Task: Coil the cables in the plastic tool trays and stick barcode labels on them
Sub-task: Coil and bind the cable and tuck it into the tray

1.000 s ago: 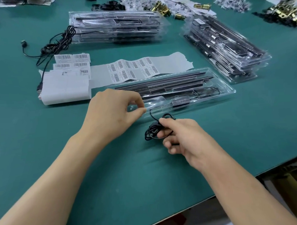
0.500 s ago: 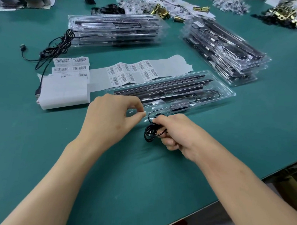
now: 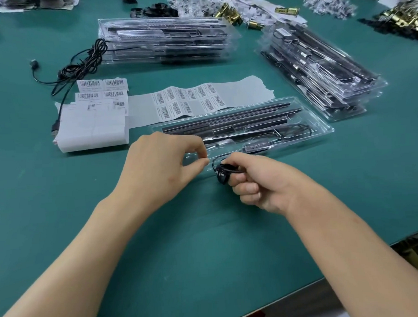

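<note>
A clear plastic tool tray with long black parts lies across the middle of the green table. Just in front of its near edge, my right hand grips a small tight coil of thin black cable; a short length of the cable runs up into the tray. My left hand is beside it, thumb and forefinger pinched together at the tray's near left corner, on the tray edge or the thin cable; I cannot tell which. A strip of barcode labels lies behind the tray.
Folded label backing paper lies at left, with a loose black USB cable behind it. Stacks of filled trays stand at back centre and right. Brass hardware lines the far edge. The table's front edge runs lower right.
My right hand has wound the cable into a smaller, tighter coil and carried it up to the tray's near edge. My left hand keeps its pinch in the same place.
</note>
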`<state>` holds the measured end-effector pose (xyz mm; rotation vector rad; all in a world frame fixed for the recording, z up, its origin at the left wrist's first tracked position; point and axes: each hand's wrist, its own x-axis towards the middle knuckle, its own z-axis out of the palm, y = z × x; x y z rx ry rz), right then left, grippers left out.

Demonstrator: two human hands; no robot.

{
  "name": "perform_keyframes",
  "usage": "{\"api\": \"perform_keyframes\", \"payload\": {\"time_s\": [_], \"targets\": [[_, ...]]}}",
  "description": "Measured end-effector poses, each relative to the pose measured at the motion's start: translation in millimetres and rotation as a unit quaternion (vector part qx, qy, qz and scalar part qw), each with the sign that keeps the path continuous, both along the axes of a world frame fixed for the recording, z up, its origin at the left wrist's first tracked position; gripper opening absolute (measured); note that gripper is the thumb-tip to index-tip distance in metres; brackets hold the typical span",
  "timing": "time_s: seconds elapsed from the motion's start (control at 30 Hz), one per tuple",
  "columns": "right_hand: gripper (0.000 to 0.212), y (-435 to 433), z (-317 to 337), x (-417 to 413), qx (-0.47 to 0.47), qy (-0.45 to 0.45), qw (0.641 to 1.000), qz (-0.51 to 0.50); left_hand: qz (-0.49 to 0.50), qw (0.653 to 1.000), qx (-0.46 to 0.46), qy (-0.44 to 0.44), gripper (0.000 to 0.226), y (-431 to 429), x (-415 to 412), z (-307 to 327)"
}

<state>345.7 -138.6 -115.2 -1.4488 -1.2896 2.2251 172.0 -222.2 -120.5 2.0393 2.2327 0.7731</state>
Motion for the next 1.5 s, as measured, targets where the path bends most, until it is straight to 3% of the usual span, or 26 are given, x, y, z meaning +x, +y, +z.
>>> {"api": "perform_keyframes", "payload": {"time_s": [0.27, 0.7, 0.97, 1.17, 1.3, 1.5], "targets": [[0.027, -7, -2, -3, 0.051, -0.054, 0.997, 0.014, 0.0, 1.0, 0.005, 0.009, 0.013, -1, 3, -1], [0.024, -8, 2, -8, 0.026, -0.02, 0.999, -0.021, -0.005, 1.0, 0.01, 0.002, 0.012, 0, 3, -1], [0.029, -9, 7, -5, 0.098, -0.066, 0.988, 0.096, 0.0, 1.0, 0.014, -0.009, 0.012, 0, 2, -2], [0.027, -9, 10, 7, 0.208, -0.137, 0.946, 0.206, 0.004, 1.0, 0.013, -0.01, 0.014, 0, 1, -2], [0.028, -15, 1, 12, 0.223, -0.122, 0.959, 0.126, 0.004, 1.0, 0.008, -0.005, 0.014, -1, 2, -3], [0.017, -25, -8, 14, 0.149, -0.015, 0.988, -0.044, 0.008, 1.0, 0.013, -0.004, 0.014, -1, 3, -3]]}}
